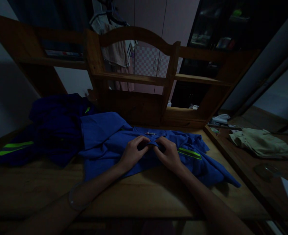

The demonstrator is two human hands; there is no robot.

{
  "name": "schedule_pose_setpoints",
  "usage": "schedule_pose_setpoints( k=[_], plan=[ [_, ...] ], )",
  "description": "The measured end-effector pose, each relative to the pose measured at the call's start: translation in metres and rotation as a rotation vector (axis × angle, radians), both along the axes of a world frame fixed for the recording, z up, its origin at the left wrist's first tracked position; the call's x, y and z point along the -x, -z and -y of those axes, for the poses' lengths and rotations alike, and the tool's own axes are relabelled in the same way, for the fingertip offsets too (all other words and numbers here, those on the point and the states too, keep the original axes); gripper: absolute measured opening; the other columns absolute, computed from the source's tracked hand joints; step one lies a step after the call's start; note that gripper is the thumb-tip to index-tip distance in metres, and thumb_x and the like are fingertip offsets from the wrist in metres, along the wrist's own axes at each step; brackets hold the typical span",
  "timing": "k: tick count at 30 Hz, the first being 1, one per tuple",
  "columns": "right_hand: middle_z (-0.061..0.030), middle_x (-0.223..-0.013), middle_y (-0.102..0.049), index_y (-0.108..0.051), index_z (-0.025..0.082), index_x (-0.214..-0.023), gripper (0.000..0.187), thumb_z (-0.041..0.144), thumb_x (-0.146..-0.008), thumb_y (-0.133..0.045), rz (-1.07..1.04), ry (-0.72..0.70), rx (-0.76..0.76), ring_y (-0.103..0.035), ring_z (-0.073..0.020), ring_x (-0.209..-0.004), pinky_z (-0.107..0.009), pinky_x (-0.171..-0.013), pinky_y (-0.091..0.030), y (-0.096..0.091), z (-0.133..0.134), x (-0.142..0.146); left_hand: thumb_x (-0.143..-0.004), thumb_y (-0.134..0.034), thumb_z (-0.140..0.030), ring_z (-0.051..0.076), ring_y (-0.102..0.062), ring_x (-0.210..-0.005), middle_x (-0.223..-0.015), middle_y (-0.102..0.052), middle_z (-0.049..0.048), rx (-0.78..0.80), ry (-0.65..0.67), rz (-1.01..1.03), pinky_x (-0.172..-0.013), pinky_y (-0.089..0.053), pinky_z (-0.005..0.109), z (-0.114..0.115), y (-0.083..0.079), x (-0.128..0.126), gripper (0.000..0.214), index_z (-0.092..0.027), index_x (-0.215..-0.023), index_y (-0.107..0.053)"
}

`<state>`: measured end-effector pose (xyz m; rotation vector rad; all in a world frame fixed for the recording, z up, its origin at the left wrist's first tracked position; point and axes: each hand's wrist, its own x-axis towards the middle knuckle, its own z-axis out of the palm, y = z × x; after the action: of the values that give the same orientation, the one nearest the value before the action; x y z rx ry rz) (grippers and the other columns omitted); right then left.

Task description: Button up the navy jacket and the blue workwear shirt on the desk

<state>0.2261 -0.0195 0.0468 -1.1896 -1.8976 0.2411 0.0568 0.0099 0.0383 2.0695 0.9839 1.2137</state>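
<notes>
A blue work jacket (102, 140) with a yellow-green and dark stripe lies spread across the wooden desk (139, 199). Near its collar label, my left hand (135, 151) pinches a fold of the cloth between thumb and fingers. My right hand (168, 152) grips the same fold close beside it, fingers curled. The two hands almost meet at the pinched edge. What lies inside the fold is too dark to make out. A bracelet circles my left forearm.
Darker blue clothing (58, 127) with a bright stripe is heaped at the left. A wooden shelf frame (134, 78) rises behind the desk. On the brown surface at right lie pale folded cloth (261, 142) and a clear glass object (267, 171). Clothes (116, 54) hang beyond the shelf.
</notes>
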Motion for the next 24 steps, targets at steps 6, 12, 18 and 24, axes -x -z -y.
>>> schedule_pose_setpoints(
  k=[6, 12, 18, 24],
  plan=[
    [-0.0035, -0.081, -0.057, -0.054, 0.019, -0.084, 0.004, 0.021, -0.083, -0.051, 0.039, -0.009, -0.009, -0.055, -0.0173, -0.076, -0.027, -0.069, -0.040, 0.0003, 0.0005, -0.0012, -0.080, -0.058, -0.024, 0.016, -0.059, -0.086, -0.090, -0.064, 0.0005, -0.010, 0.002, -0.020, -0.080, -0.045, 0.027, 0.0003, 0.0006, -0.0001, 0.011, -0.020, -0.090, -0.061],
    [-0.0042, -0.082, -0.058, -0.055, 0.020, -0.085, 0.005, 0.020, -0.081, -0.051, 0.089, -0.008, 0.004, -0.056, -0.0175, -0.075, -0.027, -0.070, -0.041, -0.0011, 0.0005, -0.0029, -0.078, -0.058, -0.021, 0.016, -0.058, -0.087, -0.090, -0.063, 0.0011, -0.017, 0.003, -0.036, -0.080, -0.045, 0.028, 0.0001, 0.0015, -0.0010, 0.013, -0.019, -0.091, -0.060],
    [-0.0036, -0.080, -0.058, -0.054, 0.020, -0.082, 0.004, 0.021, -0.083, -0.050, 0.136, -0.010, 0.027, -0.055, -0.0169, -0.074, -0.026, -0.068, -0.041, -0.0014, -0.0007, -0.0040, -0.078, -0.057, -0.020, 0.017, -0.058, -0.088, -0.090, -0.063, 0.0009, -0.006, 0.013, -0.059, -0.082, -0.045, 0.028, 0.0001, 0.0024, -0.0004, 0.013, -0.020, -0.091, -0.060],
    [-0.0041, -0.084, -0.059, -0.055, 0.020, -0.088, 0.007, 0.019, -0.083, -0.050, 0.140, -0.033, 0.032, -0.056, -0.0173, -0.076, -0.026, -0.070, -0.041, -0.0003, -0.0011, -0.0051, -0.079, -0.057, -0.024, 0.017, -0.059, -0.089, -0.091, -0.064, 0.0010, 0.023, 0.020, -0.052, -0.082, -0.045, 0.029, -0.0008, 0.0028, -0.0008, 0.013, -0.020, -0.090, -0.061]
  ],
)
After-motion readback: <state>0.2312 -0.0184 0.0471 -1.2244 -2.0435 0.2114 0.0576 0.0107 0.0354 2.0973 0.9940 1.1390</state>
